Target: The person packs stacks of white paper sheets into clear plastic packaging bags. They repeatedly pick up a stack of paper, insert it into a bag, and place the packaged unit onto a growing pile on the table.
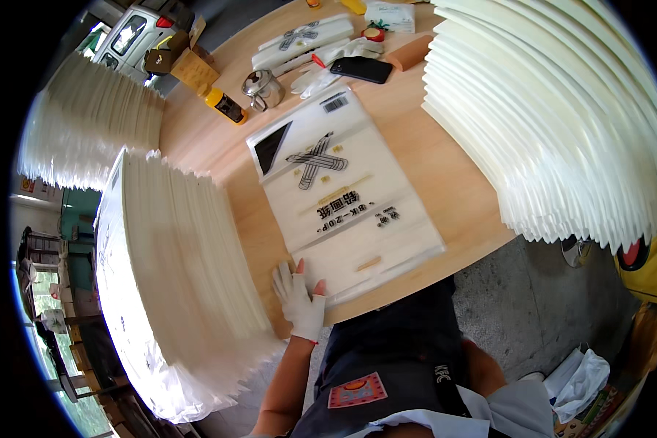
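Note:
My left hand [301, 301] wears a white glove that leaves the thumb and one fingertip bare. It rests at the near table edge with the fingers apart, by the lower left corner of a clear plastic pack of drawing paper [387, 255]. That pack lies flat, with crossed pencils and dark lettering printed on it. Of my right arm only a stretch of bare forearm [484, 369] shows beside the dark apron [387, 350]; the hand itself is out of sight.
Tall stacks of paper packs stand on the right [547, 117], near left [190, 255] and far left [102, 124]. Toward the back of the wooden table [452, 182] are an orange bottle [225, 104], a metal mug [263, 89], a black phone [362, 69] and white gloves [358, 49].

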The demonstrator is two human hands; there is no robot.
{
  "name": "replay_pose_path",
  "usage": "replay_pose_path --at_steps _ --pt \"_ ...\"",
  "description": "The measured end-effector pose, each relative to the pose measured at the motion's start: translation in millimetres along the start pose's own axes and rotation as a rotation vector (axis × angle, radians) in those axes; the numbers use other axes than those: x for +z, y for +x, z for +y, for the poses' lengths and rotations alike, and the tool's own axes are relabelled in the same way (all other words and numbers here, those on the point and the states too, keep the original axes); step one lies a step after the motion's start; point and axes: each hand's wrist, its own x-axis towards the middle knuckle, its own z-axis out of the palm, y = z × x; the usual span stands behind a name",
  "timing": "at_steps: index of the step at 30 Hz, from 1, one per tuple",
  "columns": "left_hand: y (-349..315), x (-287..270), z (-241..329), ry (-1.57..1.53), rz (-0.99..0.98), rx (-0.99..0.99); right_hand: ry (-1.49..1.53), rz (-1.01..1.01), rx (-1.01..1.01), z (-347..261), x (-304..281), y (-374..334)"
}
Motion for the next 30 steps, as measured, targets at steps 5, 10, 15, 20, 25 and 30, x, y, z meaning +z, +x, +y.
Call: replay_pose_path --at_steps 5,10,15,20,25,30 --pt "3.5 12.2 -3.8 0.073 -0.042 0.017 0.146 0.038 -0.024 -19.4 -30.8 -5.6" --pt "6.5 17.0 -6.4 0.004 0.015 0.04 0.322 0.064 -0.044 1.9 -32.3 -13.0" --pt "5.3 20.7 -14.0 -0.063 0.122 0.062 0.426 0.043 -0.135 17.1 -43.1 1.0" --pt "-7.3 17.7 -1.9 -0.068 0.121 -0.067 0.535 0.023 -0.191 25.9 -49.5 5.2" --pt "-34.5 15.5 4.3 -0.085 0.083 -0.078 0.592 0.015 -0.162 30.0 -61.5 -5.2" --pt "-28.9 8.9 12.0 -0.031 0.038 0.016 0.638 0.014 -0.106 21.5 -67.1 -19.6"
